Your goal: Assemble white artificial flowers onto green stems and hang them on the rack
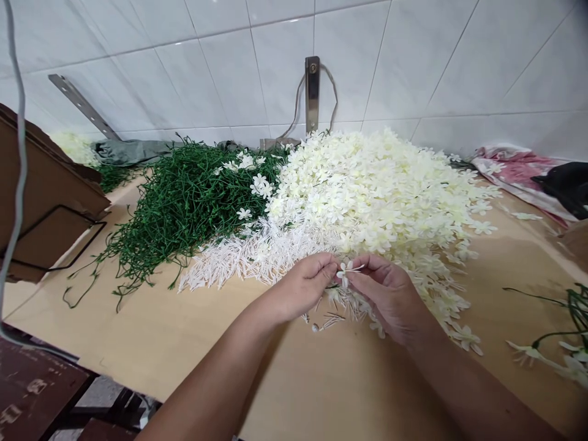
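A small white artificial flower (344,275) is between my two hands, with thin white stamens (357,267) sticking out to its right. My left hand (309,283) is closed in a pinch at the flower's left edge. From the right, my right hand (391,299) pinches the same flower between thumb and fingers. Just beyond my fingers lies a heap of loose white stamen pieces (257,254). A large pile of cream-white flower heads (381,184) rises behind my right hand. To the left of it sits a tangled pile of green plastic stems (188,196).
The wooden table (193,343) carries all of this against a tiled wall (413,61). A cardboard box (43,190) and a hanging grey cable (21,153) are at the left. Assembled flowers on stems (558,343) lie at the right, below a pink-and-white cloth (519,171).
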Demonstrator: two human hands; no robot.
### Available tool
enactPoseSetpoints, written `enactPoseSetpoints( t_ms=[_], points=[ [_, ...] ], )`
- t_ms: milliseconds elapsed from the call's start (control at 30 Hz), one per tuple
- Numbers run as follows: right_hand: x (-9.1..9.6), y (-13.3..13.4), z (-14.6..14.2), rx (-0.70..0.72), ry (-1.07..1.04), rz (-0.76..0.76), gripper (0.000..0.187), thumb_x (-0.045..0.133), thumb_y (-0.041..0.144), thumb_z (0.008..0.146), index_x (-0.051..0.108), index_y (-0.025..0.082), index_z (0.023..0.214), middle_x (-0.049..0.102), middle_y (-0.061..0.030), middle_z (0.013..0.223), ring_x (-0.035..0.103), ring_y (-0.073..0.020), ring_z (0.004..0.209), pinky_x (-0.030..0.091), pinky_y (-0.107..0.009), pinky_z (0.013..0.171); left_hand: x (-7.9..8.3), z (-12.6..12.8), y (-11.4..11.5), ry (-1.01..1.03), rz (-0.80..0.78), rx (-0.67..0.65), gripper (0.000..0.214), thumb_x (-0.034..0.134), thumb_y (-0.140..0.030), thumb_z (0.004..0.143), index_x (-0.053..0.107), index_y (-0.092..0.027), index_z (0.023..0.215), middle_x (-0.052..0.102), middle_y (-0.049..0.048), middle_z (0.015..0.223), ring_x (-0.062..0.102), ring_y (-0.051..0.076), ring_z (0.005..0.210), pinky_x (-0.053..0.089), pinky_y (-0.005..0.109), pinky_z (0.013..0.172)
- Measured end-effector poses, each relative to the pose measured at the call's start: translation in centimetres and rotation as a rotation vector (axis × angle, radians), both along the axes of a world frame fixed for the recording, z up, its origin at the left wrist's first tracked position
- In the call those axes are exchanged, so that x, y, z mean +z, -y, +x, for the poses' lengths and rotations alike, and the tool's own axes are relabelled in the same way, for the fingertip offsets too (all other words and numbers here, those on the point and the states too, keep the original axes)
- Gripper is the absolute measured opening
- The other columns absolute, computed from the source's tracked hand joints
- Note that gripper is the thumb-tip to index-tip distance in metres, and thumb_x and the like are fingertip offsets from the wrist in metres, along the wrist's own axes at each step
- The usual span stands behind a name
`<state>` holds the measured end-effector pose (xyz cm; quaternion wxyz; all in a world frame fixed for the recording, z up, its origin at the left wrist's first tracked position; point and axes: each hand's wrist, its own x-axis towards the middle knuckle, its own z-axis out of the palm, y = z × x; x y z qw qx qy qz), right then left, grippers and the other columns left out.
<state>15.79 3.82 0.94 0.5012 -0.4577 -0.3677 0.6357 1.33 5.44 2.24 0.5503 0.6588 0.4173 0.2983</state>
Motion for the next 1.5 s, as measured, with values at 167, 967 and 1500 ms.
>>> enactPoseSetpoints(
  t_ms=[167,967,1500],
  points=[
    [-0.9,0.0,0.0,-0.005,0.039,0.033,0.022,0.073,0.028,0.055,0.055,0.018,0.062,0.057,0.0037,0.055,0.05,-0.0095,0.05,0.038,-0.023,0.049,-0.1,-0.1,-0.1,-0.105,0.064,0.012,0.022,0.039,-0.025,0.083,0.045,-0.016,0.064,0.043,-0.0022,0.062,0.039,0.009,0.06,0.032,0.023,0.058],
    [-1.2,0.1,0.3,0.019,0.044,0.052,0.015,0.073,0.023,0.059,0.058,0.018,0.061,0.058,0.0039,0.056,0.05,-0.0078,0.052,0.039,-0.021,0.051,-0.7,-0.1,-0.5,-0.204,0.309,0.003,0.028,0.038,-0.024,0.084,0.045,-0.017,0.059,0.046,-0.0012,0.061,0.044,0.011,0.064,0.034,0.024,0.063],
    [-1.2,-0.6,1.3,0.177,-0.21,-0.012,0.011,0.074,0.02,0.06,0.064,0.02,0.065,0.065,0.0038,0.065,0.059,-0.0084,0.064,0.046,-0.021,0.069,-0.3,0.3,0.0,-0.043,0.11,0.019,0.029,0.038,-0.032,0.084,0.047,-0.015,0.062,0.055,0.0002,0.063,0.047,0.008,0.059,0.037,0.022,0.057]
  ],
)
